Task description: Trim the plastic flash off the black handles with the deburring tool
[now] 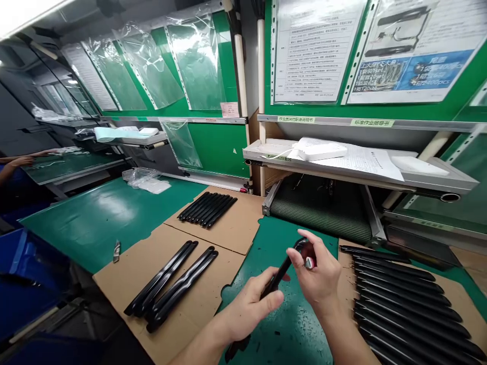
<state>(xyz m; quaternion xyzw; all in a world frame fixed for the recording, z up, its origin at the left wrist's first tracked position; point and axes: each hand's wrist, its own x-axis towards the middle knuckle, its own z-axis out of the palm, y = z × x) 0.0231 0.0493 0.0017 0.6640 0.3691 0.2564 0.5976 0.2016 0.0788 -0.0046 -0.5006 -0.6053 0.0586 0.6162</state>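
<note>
The green-matted counter (95, 223) carries cardboard sheets (125, 268) laid with rows of black moulded bars (181, 290), plus a utility knife (116, 251) and a clear plastic bag (146, 178).

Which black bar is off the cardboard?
The tilted black bar held between the left hand and right hand, above the green mat. The other black bars lie flat in groups on cardboard sheets.
</note>
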